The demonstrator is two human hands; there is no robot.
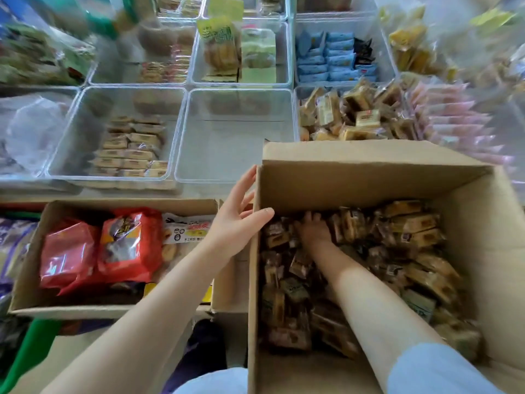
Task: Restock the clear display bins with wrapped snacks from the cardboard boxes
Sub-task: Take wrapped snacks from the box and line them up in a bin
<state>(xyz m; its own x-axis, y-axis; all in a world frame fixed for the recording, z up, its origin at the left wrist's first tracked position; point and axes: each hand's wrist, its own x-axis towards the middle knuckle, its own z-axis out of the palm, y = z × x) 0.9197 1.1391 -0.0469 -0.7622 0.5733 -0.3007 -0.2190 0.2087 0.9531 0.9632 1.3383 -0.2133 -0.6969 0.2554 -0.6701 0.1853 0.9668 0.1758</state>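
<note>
A large open cardboard box stands in front of me, holding several small brown and tan wrapped snacks. My right hand is deep inside it, fingers curled down into the pile around some packets, fingertips buried. My left hand rests on the box's left wall, straight fingers outside, thumb over the rim. Just beyond the box is a clear display bin with nothing in it. To its right, another clear bin is heaped with similar tan wrapped snacks.
A second cardboard box at left holds red snack bags. The clear bin left of the bare one has rows of tan packets. Farther bins hold blue packets, green packs and pink packets.
</note>
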